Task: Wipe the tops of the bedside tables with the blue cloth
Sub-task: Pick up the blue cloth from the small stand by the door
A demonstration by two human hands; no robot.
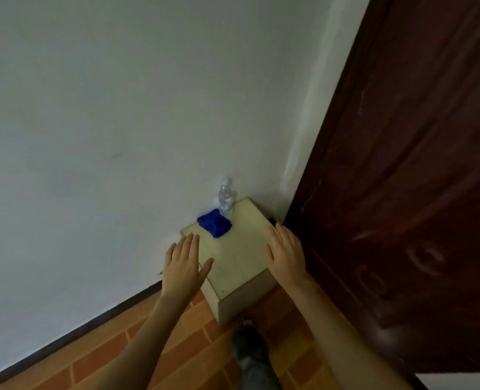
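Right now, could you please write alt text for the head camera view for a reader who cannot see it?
Two open, empty hands, left hand and right hand, hover over a small pale bedside table against a white wall. A folded blue cloth lies on it beside an upright water bottle.

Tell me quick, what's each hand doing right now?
Left hand: open, fingers spread, holding nothing.
Right hand: open, flat, holding nothing.
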